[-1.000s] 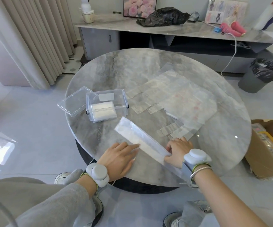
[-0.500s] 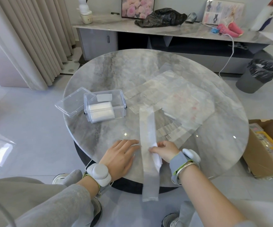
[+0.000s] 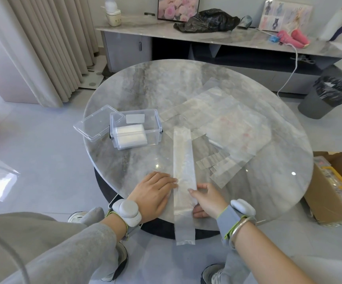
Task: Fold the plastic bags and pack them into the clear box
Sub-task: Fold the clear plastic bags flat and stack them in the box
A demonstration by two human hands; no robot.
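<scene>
A round grey marble tabletop [image 3: 186, 89] fills the middle of the frame. A loose spread of flat clear plastic bags [image 3: 237, 124] covers its right of centre. A long narrow folded strip of clear plastic bag [image 3: 183, 160] runs from the centre down past the tabletop's lower edge, where its end hangs free. At centre left stands an open clear rectangular plastic box [image 3: 155, 128], with its clear lid [image 3: 94, 125] just to its left. A stack of folded white-clear bags [image 3: 130, 135] lies inside the box. The left hand [image 3: 153, 193] lies flat, its straight fingers touching the strip's left edge. The right hand [image 3: 209, 198] pinches the strip's right edge.
</scene>
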